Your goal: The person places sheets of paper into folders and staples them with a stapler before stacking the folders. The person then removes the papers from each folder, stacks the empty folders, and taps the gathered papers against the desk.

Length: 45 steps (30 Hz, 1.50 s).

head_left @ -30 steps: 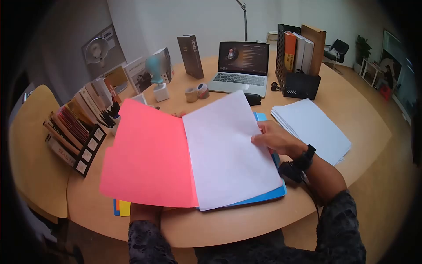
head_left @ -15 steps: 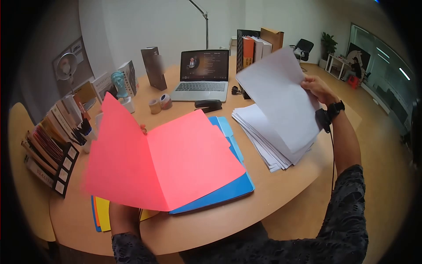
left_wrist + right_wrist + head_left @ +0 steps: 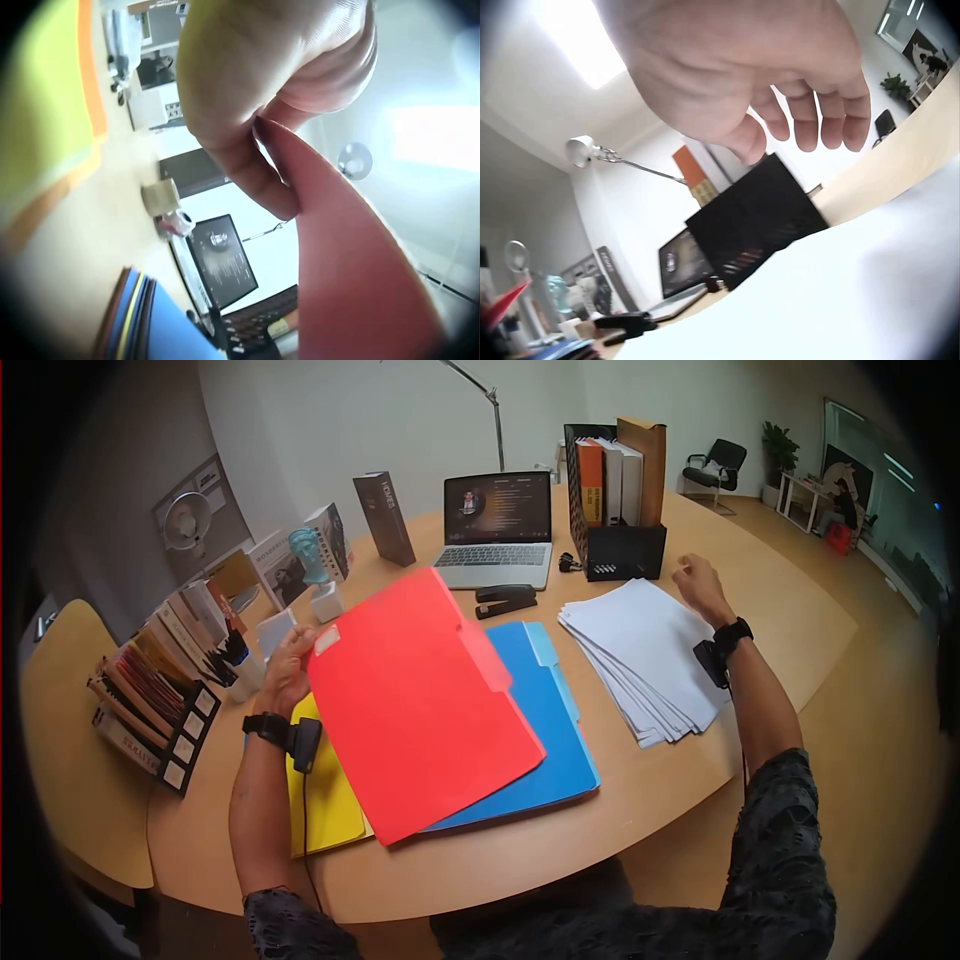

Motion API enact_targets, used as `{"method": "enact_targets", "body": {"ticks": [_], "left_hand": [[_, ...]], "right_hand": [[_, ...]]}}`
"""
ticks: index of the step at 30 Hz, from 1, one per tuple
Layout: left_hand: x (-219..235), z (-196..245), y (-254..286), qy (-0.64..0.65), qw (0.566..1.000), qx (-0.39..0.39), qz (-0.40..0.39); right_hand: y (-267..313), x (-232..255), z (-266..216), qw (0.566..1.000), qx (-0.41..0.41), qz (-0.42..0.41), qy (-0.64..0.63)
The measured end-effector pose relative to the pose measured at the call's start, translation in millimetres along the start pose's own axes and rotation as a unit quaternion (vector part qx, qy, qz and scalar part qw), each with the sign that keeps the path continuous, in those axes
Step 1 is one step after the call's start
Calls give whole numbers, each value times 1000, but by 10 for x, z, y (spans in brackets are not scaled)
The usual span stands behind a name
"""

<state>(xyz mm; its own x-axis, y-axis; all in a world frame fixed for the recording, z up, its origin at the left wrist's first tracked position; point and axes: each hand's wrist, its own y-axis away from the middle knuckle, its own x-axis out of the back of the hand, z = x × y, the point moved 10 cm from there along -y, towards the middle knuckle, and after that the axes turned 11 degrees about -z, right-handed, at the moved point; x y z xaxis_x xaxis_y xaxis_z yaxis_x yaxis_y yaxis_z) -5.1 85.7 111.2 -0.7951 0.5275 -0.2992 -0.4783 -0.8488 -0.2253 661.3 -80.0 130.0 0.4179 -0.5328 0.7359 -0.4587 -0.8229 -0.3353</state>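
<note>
My left hand (image 3: 288, 668) pinches the left edge of a red file folder (image 3: 425, 710), which is folded over and tilted above the table. In the left wrist view the thumb and fingers close on the edge of the folder (image 3: 352, 277). Beneath it lie blue folders (image 3: 565, 760) with a light blue tab on the right, and yellow folders (image 3: 335, 805) on the left. My right hand (image 3: 703, 590) hovers by the far right side of a stack of white paper (image 3: 655, 650). Its fingers (image 3: 805, 124) hang loosely bent in the right wrist view, holding nothing.
A black stapler (image 3: 505, 600) and a laptop (image 3: 495, 535) stand behind the folders. At the back right is a black file holder (image 3: 627, 552) with books. Along the left are a pen cup (image 3: 243, 678), a teal bust (image 3: 310, 555) and a row of books (image 3: 180, 625).
The red folder was open with white paper inside; my right hand lifted the paper out to the right-hand stack and let go. The folder is now folded over, lifted by my left hand.
</note>
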Motion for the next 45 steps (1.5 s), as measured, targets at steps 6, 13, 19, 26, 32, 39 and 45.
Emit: {"method": "enact_targets", "body": {"ticks": [6,13,19,26,32,39,45], "left_hand": [[742,963,586,-124,986,-18,108],[1655,1201,1113,-269,947,71,163],[2130,759,967,-470,853,127,189],[483,323,328,-656,754,25,8],[-956,-680,427,-594,722,129,-330],[-967,-611,445,-645,713,136,-240],[-1443,-787,172,-626,733,66,-257]], "right_hand": [[502,-645,-1119,907,32,-220,-357],[998,-1305,-1729,785,5,-396,-476],[1112,-1546,-1683,777,-29,-405,-481],[1140,-1585,-1546,765,-55,-413,-490],[1207,-1583,-1537,747,-48,-424,-510],[1232,-1568,-1553,753,-54,-422,-502],[1259,-1594,-1584,738,-45,-432,-516]]}}
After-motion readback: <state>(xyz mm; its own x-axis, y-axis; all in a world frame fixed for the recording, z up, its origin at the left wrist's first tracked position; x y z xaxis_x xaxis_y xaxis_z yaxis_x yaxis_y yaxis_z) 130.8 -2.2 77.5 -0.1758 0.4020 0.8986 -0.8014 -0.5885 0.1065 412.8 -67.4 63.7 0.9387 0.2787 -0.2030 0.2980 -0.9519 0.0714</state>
